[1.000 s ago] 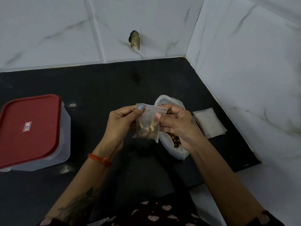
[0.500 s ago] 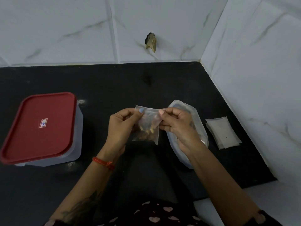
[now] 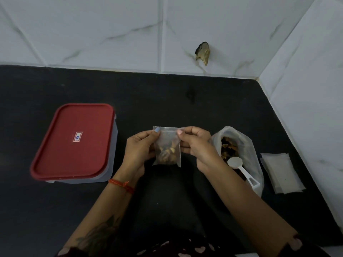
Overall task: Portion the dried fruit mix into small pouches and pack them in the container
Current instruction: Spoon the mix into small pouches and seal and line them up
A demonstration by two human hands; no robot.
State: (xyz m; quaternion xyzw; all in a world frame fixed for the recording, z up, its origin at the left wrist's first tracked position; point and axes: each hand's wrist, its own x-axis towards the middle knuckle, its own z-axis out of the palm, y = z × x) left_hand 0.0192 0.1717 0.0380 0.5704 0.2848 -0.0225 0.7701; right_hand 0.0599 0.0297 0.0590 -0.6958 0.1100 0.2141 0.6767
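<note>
Container point(image 3: 74, 143), red lid on, sits far left on counter point(image 3: 167, 101). Left hand point(image 3: 138, 151) and right hand point(image 3: 194, 145) pinch the filled pouch point(image 3: 168, 149) by its top corners, long axis hanging down. Container lies nearer left hand; fruit bag point(image 3: 246, 143) right.

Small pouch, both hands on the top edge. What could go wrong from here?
1. Both hands, left hand and right hand, pinch only the top strip of the small pouch; an incomplete seal could spill fruit later.
2. The container has its red lid on, so packing needs a free hand first.
3. The open bulk bag with the scoop lies beside the right forearm; a bump may scatter mix.
</note>
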